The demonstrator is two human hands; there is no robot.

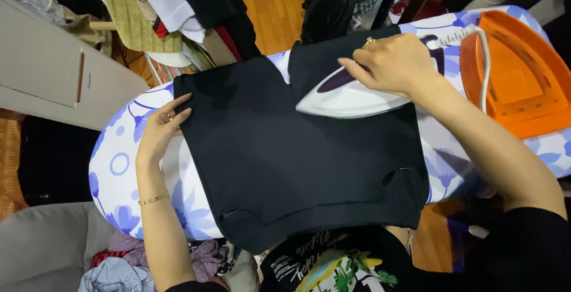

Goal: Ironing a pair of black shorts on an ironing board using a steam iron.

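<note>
i'm looking down at a black garment (297,161) lying flat across the ironing board (119,167), its hem hanging toward me over the near edge. my right hand (389,63) is wrapping around the handle of a white iron (345,99), fingers curled together over the grip, the soleplate sitting on the upper part of the cloth with its tip pointing left. my left hand (162,128) is resting at the garment's left edge, fingers stretched out side by side, the tips pressing the fabric down. the board's cover is showing white with blue flowers and circles. at the board's right end an orange iron rest (517,78) is lying, with the white cord (485,60) running across it. beyond the board i'm seeing hanging clothes (172,6) over a wooden floor (273,6), and a pale flat-topped appliance (53,72) on the left. down by my left elbow a heap of crumpled laundry (119,268) is sitting beside a grey cushion (41,250).
</note>
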